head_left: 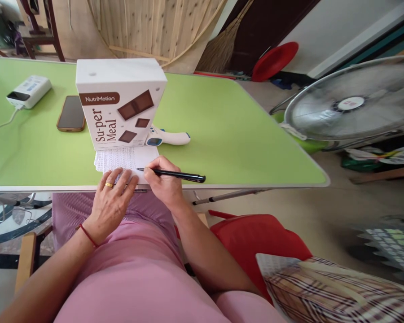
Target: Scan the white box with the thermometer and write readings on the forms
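In the head view, my right hand (164, 181) grips a black pen (183, 174), its tip at the paper. Rows of small handwriting cover the left part of the white paper (121, 158), while its right part looks blank. Fingers apart, my left hand (113, 197) lies on the paper's lower edge at the table's front. Just behind the paper stands an upright white box (107, 116) printed "NutriMotion Su-per Meal". A white handheld device (170, 137) with a small screen, like an infrared thermometer, lies beside the box, partly hidden by it.
On the green table (222, 130), a phone (70, 114) lies left of the box, and a white power bank (29, 92) with a cable sits farther left. A large fan (350, 103) stands off the right edge. A red stool (256, 237) holding a plaid bag (323, 287) is at my right.
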Motion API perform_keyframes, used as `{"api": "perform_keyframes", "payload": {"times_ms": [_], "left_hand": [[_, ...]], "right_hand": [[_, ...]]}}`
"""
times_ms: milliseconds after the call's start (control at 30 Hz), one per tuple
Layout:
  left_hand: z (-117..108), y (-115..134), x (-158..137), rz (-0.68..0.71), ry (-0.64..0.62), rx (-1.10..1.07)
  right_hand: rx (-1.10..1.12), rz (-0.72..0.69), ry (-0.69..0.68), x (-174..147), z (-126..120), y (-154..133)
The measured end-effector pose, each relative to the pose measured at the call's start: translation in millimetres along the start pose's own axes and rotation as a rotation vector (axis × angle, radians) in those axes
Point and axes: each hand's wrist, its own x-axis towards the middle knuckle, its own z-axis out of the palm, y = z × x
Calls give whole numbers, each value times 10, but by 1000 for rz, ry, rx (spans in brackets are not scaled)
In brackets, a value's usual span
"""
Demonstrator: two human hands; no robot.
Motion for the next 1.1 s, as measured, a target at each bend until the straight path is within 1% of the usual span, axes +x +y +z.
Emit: {"api": "perform_keyframes", "payload": {"times_ms": [133, 267, 433, 900, 1000, 1100], "left_hand": [[3, -4, 0, 0, -4, -4], [5, -5, 4, -1, -3, -7], [4, -5, 1, 1, -10, -8], [5, -5, 1, 0, -2, -3], [7, -6, -1, 0, 3, -10], [12, -8, -7, -1, 1, -12]], "right_hand": [[14, 29, 32, -9, 7, -2], [35, 23, 12, -13, 18, -11], [14, 49, 1, -4, 25, -16], [19, 31, -2, -8, 33, -10], [46, 42, 32, -17, 7, -31], [43, 17, 73, 3, -72, -30]]}}
